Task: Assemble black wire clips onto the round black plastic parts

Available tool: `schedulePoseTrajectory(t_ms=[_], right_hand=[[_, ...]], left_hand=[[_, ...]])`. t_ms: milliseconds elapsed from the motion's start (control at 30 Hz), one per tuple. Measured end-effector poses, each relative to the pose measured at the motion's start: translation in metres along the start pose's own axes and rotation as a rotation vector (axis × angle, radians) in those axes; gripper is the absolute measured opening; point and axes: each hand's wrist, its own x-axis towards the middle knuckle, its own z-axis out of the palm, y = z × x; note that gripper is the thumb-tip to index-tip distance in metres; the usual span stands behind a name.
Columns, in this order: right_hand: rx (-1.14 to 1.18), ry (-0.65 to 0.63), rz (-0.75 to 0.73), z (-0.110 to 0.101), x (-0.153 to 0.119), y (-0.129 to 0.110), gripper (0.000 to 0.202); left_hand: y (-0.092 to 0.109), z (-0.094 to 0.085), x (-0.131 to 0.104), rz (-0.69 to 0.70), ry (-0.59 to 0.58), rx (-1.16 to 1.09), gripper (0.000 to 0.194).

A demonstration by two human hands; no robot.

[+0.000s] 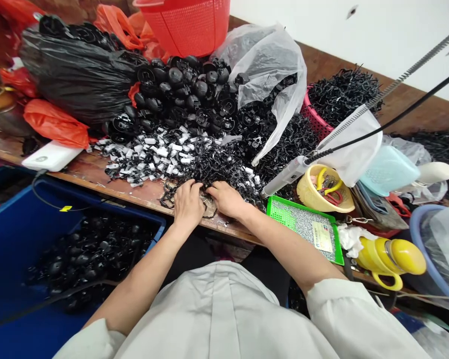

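Note:
Both hands are close together at the front edge of the wooden bench [129, 192]. My left hand [189, 203] has its fingers bent down over small black parts; what its fingertips hold is too small to make out. Just to its right, my right hand [226, 198] curls its fingers toward the same spot, its fingertips also on something I cannot make out. Between the hands a tan round piece [208, 207] lies near the edge. Behind them spread a heap of small black parts [217, 162] and a pile of small white pieces [164, 149].
Round black housings [200, 89] are heaped at the back. A blue bin [7, 239] stands at lower left. A grey electric screwdriver [286, 174] hangs right of the hands, near a green tray of screws [303, 227], a yellow bowl [325, 203] and a yellow bottle [389, 257].

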Motion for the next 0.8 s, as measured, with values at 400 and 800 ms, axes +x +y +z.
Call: schedulePoseTrajectory(t_ms=[400,800], right_hand=[[0.053,0.171,0.183,-0.015,-0.060,0.038,0.034],[-0.032,-0.033,0.119,-0.011,-0.080,-0.003,0.038]], left_hand=[[0.017,-0.014,-0.011,0.047,0.047,-0.097,0.025],[0.034,-0.008,-0.013,0.173,-0.259,0.121,0.018]])
